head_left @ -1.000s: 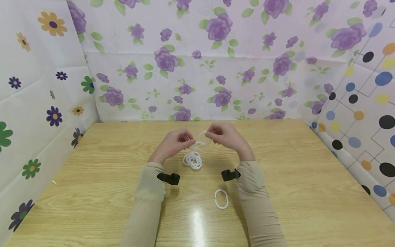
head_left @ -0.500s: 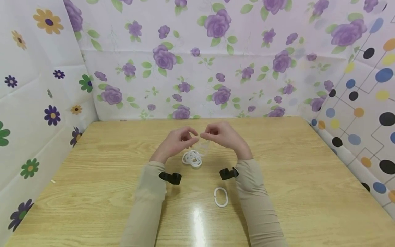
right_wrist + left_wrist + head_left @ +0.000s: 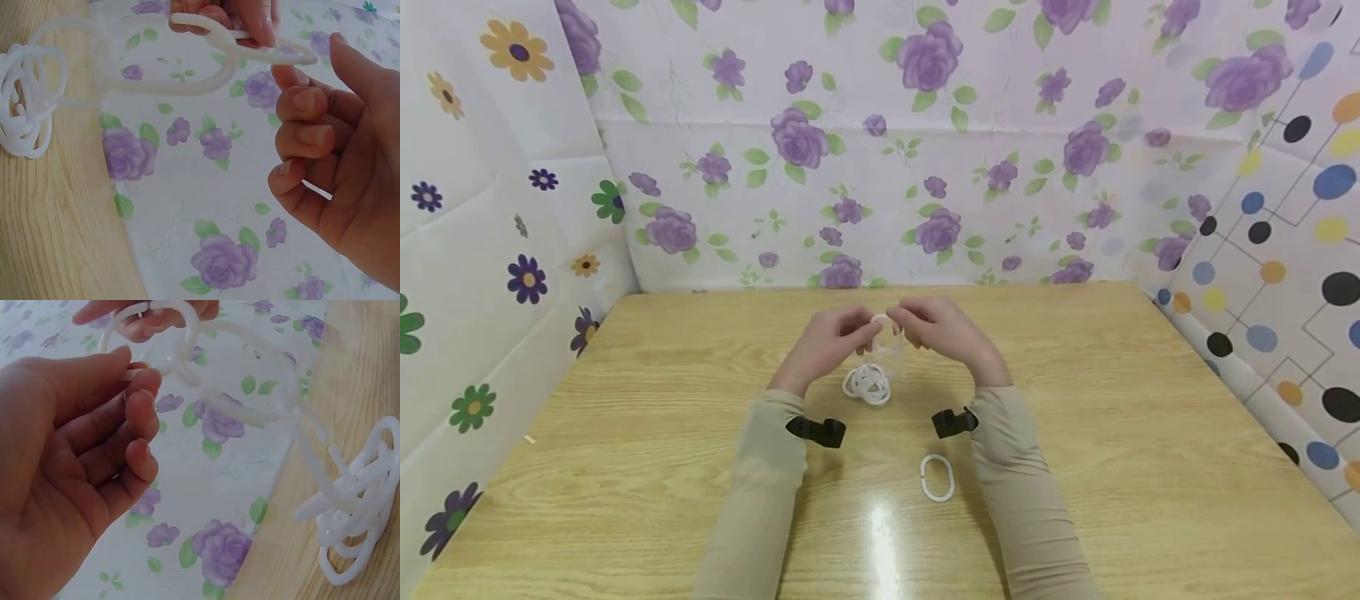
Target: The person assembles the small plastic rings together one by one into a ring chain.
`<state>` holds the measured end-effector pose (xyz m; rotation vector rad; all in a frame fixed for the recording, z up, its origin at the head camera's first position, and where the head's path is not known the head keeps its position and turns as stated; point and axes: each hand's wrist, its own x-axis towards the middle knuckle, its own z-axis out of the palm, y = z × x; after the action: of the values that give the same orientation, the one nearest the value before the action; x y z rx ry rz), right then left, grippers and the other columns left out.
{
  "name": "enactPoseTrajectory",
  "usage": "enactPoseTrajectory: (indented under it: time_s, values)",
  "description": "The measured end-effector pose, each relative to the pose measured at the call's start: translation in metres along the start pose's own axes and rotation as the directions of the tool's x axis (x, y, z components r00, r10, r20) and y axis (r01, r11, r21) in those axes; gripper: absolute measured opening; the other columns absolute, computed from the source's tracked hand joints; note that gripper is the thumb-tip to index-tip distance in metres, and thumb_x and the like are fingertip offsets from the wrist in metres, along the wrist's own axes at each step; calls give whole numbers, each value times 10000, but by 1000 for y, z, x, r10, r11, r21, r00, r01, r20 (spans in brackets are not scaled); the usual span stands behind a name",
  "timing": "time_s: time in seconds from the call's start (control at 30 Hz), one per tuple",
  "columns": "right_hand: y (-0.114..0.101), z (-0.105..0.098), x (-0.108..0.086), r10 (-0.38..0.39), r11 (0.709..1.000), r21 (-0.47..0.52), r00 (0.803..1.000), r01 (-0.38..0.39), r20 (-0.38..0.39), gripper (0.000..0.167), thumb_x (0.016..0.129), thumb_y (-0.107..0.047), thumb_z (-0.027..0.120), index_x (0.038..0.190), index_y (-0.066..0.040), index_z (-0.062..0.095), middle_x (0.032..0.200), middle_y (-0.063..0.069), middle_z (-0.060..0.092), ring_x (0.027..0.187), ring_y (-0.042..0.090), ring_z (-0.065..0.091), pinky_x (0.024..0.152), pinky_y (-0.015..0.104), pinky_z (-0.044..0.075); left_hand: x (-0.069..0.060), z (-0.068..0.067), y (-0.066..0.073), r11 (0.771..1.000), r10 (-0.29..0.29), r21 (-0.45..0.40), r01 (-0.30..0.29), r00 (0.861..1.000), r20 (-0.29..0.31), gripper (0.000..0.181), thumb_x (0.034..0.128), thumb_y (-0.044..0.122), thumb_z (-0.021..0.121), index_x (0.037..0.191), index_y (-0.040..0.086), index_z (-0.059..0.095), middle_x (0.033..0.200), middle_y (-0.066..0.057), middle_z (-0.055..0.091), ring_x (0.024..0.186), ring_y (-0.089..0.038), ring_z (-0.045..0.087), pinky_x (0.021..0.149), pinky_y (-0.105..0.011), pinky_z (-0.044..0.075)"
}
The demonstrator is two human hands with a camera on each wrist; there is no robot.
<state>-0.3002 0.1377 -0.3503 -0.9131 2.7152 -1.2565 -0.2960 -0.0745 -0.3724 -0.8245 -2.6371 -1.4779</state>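
Note:
My left hand (image 3: 829, 340) pinches a white plastic chain link (image 3: 203, 24) between thumb and fingers, above the back half of the table. More joined links (image 3: 240, 414) hang from it down to a heaped white chain (image 3: 868, 385) on the tabletop. The right hand (image 3: 946, 335) is at the link's other end. In the right wrist view its thumb (image 3: 344, 47) stands apart from the loosely curled fingers, and the index fingertip lies close under the link; whether they touch I cannot tell. A single oval link (image 3: 937, 479), with a small gap in its side, lies nearer the front.
The wooden table (image 3: 1112, 433) meets a flower-printed cloth (image 3: 887, 208) at the back, with patterned cloths on both sides. A tiny pale piece (image 3: 530, 439) lies at the left edge. Black cameras (image 3: 816, 432) are strapped to both wrists.
A second ago both hands held the links stretched between them. The right hand then held them alone, beside the spread left fingers. Now the left pinches the link and the right thumb is lifted.

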Motion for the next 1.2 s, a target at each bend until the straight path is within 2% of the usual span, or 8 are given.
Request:
enactPoseTrajectory:
  time_s: [0.2, 0.3, 0.5, 0.67, 0.77, 0.93, 1.03, 1.2]
  values:
    - [2, 0, 0, -47, 998, -44, 998, 48, 31, 175, 959, -275, 615, 908, -113, 655, 618, 92, 570, 536, 154, 501, 559, 285, 454, 0, -3, -1, 997, -20, -82, 13, 996, -90, 208, 984, 248, 573, 973, 54, 647, 761, -107, 672, 670, -168, 611, 702, -359, 526]
    - [3, 2, 0, -54, 996, -69, 998, 56, 27, 135, 955, -238, 622, 926, -109, 650, 625, 89, 581, 532, 145, 508, 554, 279, 462, 0, -3, -2, 993, -12, -116, 0, 995, -99, 223, 985, 219, 571, 984, 6, 637, 773, -132, 678, 670, -149, 614, 704, -342, 537]
    - [0, 0, -2, -34, 996, -85, 998, 29, -60, 146, 966, -236, 605, 909, -113, 659, 622, 56, 560, 532, 153, 496, 537, 277, 442, 1, -2, 0, 990, -3, -140, 0, 1000, -21, 207, 992, 186, 556, 973, -12, 611, 786, -132, 656, 697, -172, 607, 709, -290, 524]
    - [-3, -1, -2, -52, 996, -81, 990, 42, -129, 139, 939, -239, 646, 874, -118, 667, 643, 67, 575, 544, 151, 501, 541, 276, 438, 1, 2, 0, 995, -20, -93, 29, 995, 95, 179, 983, 214, 575, 964, 45, 630, 786, -90, 658, 749, -241, 632, 783, -421, 532]
    - [-4, -1, -2, -60, 995, -92, 988, 47, -143, 138, 928, -238, 660, 861, -118, 674, 650, 44, 573, 549, 150, 494, 547, 272, 426, 1, 4, -1, 994, -31, -100, 46, 990, 140, 160, 974, 216, 589, 936, 68, 634, 792, -96, 662, 769, -264, 635, 820, -504, 523]
    - [-5, -1, -3, -75, 993, -101, 988, 61, -137, 128, 925, -222, 664, 858, -114, 681, 644, 31, 572, 534, 151, 487, 545, 269, 420, 0, 4, -2, 993, -37, -103, 54, 987, 155, 155, 974, 204, 587, 934, 66, 643, 784, -108, 654, 797, -370, 620, 820, -534, 504]
    - [-5, -1, -2, -88, 991, -107, 988, 75, -125, 129, 925, -216, 665, 855, -109, 681, 646, 30, 566, 529, 141, 461, 546, 259, 401, -2, 0, -2, 996, -44, -75, 56, 987, 156, 161, 979, 240, 579, 963, 95, 647, 789, -127, 657, 827, -415, 613, 824, -498, 498]
    - [-2, -2, -3, -88, 988, -138, 992, 75, -92, 137, 925, -215, 665, 856, -98, 683, 637, 14, 552, 532, 124, 430, 547, 245, 375, -4, -8, -3, 998, -39, -46, 44, 993, 112, 165, 977, 266, 584, 967, 117, 654, 816, -207, 667, 766, -332, 621, 791, -376, 488]
